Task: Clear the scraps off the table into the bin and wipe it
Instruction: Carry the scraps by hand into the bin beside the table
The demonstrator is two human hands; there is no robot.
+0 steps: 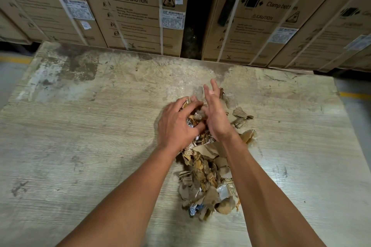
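both my forearms reach out over the table [84,146], my left hand [176,124] palm down with fingers curled into the scraps [208,168] heaped right of the surface's centre, my right hand [215,114] edge-on beside it, fingers straight, gripping nothing.

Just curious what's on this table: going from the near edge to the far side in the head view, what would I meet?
Scrap pile → left hand gripping scraps, right hand open beside it → bare table → strapped cardboard boxes.
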